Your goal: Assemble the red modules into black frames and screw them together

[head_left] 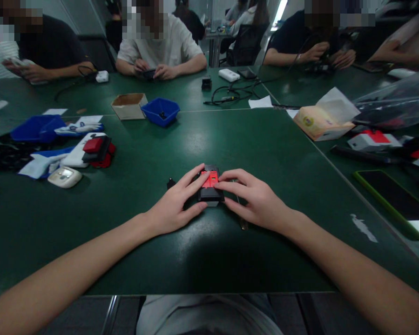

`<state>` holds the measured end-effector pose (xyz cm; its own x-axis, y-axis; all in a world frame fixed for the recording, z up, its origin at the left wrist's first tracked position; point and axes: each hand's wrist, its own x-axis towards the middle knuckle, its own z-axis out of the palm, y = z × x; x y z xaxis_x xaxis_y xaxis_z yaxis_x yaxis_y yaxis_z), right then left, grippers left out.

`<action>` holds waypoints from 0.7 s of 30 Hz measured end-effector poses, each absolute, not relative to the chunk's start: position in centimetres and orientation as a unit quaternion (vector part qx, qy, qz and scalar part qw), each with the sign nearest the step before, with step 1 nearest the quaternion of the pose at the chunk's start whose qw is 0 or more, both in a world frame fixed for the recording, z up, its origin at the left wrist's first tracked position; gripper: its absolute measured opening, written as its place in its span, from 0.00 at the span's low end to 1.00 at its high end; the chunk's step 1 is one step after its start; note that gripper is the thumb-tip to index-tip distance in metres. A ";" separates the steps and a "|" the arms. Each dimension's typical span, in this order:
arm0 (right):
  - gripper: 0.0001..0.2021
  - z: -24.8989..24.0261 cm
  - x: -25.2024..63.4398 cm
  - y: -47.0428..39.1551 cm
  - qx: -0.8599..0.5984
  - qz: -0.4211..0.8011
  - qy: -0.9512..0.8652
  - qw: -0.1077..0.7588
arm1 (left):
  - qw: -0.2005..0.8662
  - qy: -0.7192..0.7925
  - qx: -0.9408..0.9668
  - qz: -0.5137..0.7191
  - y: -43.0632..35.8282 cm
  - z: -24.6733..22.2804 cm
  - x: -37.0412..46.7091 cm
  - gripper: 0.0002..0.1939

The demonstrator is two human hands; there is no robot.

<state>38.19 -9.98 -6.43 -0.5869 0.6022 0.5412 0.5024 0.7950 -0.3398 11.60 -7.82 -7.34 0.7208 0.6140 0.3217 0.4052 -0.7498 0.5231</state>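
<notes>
A small black block with a red-orange top lies on the green table, between my two hands. My left hand is at its left side, with fingertips on the red part and the thumb at its near left corner. From the right, my right hand touches the block's right edge with its fingertips. Both hands have their fingers curved around the block. Under my right hand a thin metal piece shows in part. A small black item sits just left of my left fingers.
On the green table stand a cardboard box and a blue tray. Red and black parts and a white device lie left. A tissue pack and a green-edged phone lie right. People sit opposite.
</notes>
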 end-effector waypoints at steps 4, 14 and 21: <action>0.16 -6.2 38.3 -10.0 -0.306 0.068 -0.892 0.326 | 0.203 0.285 0.906 0.239 -8.0 -7.3 11.6 0.36; 0.17 -5.9 38.6 -9.9 -0.297 0.065 -0.904 0.300 | 0.184 0.279 0.915 0.225 -8.2 -6.8 11.5 0.36; 0.20 -5.9 38.9 -9.8 -0.297 0.072 -0.908 0.285 | 0.143 0.263 0.924 0.238 -8.2 -6.6 11.5 0.33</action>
<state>38.91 -9.83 -5.95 -0.6612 0.5804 0.4753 0.4980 0.8134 -0.3006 11.46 -8.20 -6.59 0.7478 0.5548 0.3646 0.4189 -0.8204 0.3891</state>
